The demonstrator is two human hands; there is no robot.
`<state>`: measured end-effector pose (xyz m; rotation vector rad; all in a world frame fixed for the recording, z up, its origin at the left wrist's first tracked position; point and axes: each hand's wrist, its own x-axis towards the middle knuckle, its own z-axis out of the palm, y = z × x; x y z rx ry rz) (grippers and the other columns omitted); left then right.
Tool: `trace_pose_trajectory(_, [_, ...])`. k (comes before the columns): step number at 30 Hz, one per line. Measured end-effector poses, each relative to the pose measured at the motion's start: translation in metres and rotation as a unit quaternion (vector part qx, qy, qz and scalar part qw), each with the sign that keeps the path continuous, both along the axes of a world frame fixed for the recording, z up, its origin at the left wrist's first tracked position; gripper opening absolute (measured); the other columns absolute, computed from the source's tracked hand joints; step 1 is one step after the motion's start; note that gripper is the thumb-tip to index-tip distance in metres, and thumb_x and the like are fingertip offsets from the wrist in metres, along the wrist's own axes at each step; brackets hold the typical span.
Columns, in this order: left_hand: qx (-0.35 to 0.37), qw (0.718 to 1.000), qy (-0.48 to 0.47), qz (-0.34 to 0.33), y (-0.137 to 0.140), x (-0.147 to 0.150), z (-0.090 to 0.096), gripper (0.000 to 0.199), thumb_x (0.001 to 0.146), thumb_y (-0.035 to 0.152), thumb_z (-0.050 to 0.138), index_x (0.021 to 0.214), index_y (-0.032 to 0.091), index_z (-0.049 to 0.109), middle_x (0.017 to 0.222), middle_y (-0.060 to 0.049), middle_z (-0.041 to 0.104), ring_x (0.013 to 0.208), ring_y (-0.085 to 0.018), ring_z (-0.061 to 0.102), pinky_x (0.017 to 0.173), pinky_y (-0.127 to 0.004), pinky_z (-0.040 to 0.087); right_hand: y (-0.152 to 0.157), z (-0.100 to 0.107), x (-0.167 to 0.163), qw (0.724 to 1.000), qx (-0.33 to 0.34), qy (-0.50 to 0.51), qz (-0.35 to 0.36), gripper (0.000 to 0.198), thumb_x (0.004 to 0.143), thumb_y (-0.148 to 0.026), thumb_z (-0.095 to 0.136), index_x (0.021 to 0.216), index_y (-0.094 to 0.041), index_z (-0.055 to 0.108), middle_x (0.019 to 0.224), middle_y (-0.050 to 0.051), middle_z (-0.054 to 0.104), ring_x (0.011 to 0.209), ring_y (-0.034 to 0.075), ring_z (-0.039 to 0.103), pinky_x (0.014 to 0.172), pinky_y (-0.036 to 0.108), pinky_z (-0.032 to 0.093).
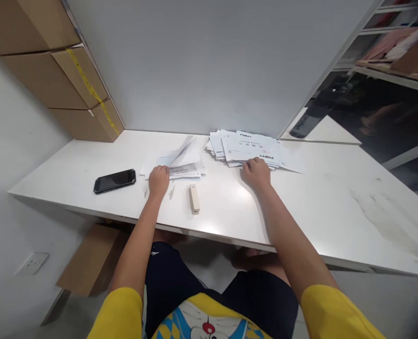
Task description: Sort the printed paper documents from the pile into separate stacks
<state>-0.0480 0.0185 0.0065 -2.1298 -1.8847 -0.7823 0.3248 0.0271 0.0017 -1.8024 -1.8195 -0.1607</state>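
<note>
My left hand (159, 181) has its fingers curled over the near edge of a small stack of printed papers (187, 170). One sheet on that stack bends upward behind the hand. My right hand (257, 174) is closed on the near edge of a spread pile of white printed sheets (251, 145) by the wall panel; its fingertips are partly hidden. Between the hands, nearer the desk's front edge, lies a cream stapler (194, 199).
A black phone (115, 181) lies on the white desk (226, 202) to the left. Cardboard boxes (85, 94) are stacked at the back left, and another box (88, 259) is below the desk. A dark bottle (311, 117) stands at the right, by shelves.
</note>
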Motion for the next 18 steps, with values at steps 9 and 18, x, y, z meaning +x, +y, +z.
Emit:
trace_pose_trajectory(9, [0.040,0.999,-0.011,-0.020,0.004,-0.002,-0.002,0.028,0.099,0.025,0.040,0.094,0.016,0.066,0.090,-0.013,0.067,0.089,-0.028,0.060,0.078,-0.039,0.044,0.022,-0.005,-0.025,0.992,0.012,0.016,0.127,0.034,0.091,-0.027,0.041,0.115,-0.012,0.061,0.124,0.019,0.061,0.113,0.031,0.049,0.096,0.044,0.038])
trace_pose_trajectory(18, [0.165,0.970,0.001,-0.178,-0.104,0.032,0.011,0.032,0.099,0.024,0.039,0.116,0.021,0.066,0.101,-0.012,0.072,0.108,-0.027,0.064,0.086,-0.041,0.046,-0.122,0.005,-0.055,0.819,-0.116,0.529,0.189,0.080,0.084,-0.081,0.018,0.119,-0.026,0.064,0.105,0.010,0.071,0.103,0.028,0.065,0.083,0.041,0.052])
